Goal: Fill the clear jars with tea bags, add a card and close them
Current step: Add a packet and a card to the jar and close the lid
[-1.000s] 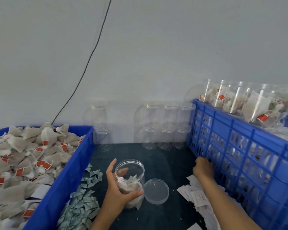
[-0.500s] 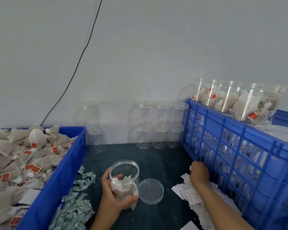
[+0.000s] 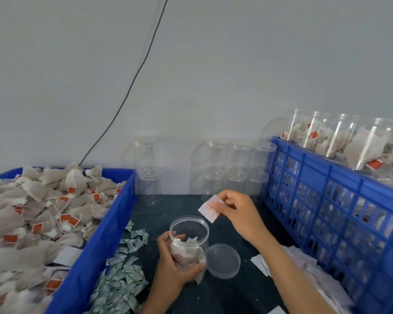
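A clear jar (image 3: 189, 232) with its mouth open stands on the dark table, with several tea bags in its lower half. My left hand (image 3: 175, 266) grips the jar from the near side. My right hand (image 3: 238, 211) pinches a small white card (image 3: 210, 211) above and to the right of the jar's mouth. The jar's clear round lid (image 3: 222, 260) lies flat on the table just right of the jar. A pile of white cards (image 3: 304, 266) lies along the foot of the right crate.
A blue bin (image 3: 82, 268) heaped with tea bags (image 3: 39, 214) fills the left. Small green-white sachets (image 3: 123, 275) lie beside it. Empty clear jars (image 3: 232, 168) are stacked against the back wall. A blue crate (image 3: 327, 200) on the right holds filled jars (image 3: 340, 141).
My right hand has lifted off the card pile by the crate and now holds a card up over the jar. My left hand keeps gripping the jar.
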Demonstrator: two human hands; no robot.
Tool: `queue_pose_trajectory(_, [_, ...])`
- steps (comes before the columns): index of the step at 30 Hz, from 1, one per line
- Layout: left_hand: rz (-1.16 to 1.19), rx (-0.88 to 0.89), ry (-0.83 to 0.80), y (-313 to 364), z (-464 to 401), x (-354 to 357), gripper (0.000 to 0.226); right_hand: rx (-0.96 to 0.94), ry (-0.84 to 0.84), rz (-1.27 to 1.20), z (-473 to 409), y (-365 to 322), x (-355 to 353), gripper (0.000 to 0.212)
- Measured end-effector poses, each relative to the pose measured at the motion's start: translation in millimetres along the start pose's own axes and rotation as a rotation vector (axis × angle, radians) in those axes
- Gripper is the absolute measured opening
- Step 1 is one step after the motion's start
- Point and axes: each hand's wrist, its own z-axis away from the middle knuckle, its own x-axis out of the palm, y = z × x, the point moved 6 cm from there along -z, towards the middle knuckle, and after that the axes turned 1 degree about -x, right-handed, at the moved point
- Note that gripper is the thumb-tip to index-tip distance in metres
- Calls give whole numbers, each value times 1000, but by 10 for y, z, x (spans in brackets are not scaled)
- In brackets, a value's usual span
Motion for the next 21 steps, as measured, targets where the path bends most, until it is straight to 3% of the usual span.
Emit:
queue_pose_trajectory(2, [11,-3,10,42,19,-2,90,-46,-155,53,27,-198,248,7])
queue_pose_trajectory(7, [14,-8,30,82,36,9,90,-202,-381,652,39,-308,643,18])
queue_pose_trajectory(15, [14,-8,17,70,36,-9,92,-204,-613,1016,-63,-313,892,20])
queue_pose_trajectory(18, [14,1,26,99,45,-18,93,-248,-600,927,-94,-381,858,19])
queue_pose_trajectory(21, [-15,22,44,118,60,-20,88,-162,-326,511,-100,-365,474,23])
